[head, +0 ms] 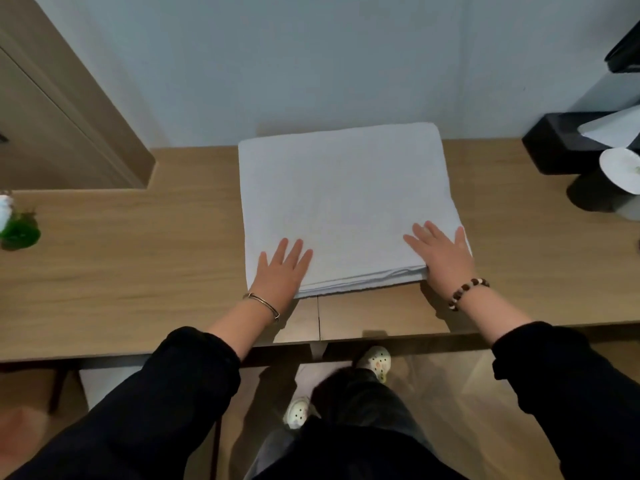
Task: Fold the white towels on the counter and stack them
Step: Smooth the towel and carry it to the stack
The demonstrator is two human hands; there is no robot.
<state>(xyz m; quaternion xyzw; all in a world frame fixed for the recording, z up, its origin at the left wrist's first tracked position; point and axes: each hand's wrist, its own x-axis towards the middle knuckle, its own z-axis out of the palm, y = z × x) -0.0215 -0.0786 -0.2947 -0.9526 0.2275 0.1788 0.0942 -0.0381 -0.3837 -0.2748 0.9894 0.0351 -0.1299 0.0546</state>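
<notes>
The left hand [282, 268] and the right hand [441, 252] press flat, fingers spread, on the near corners of the folded white towel [343, 202] mid-counter [121, 258] — soft, light, floppy (layers likely shift) — best gripped at its layered near edge.

towel [346, 202]: layers too fine to count | plant [20, 232]: blurred, perhaps potted

The wooden counter [138, 265] bore a folded white towel [346, 202] at its middle, a small green plant [20, 232] at far left, and a black tissue box [554, 143] at far right.
</notes>
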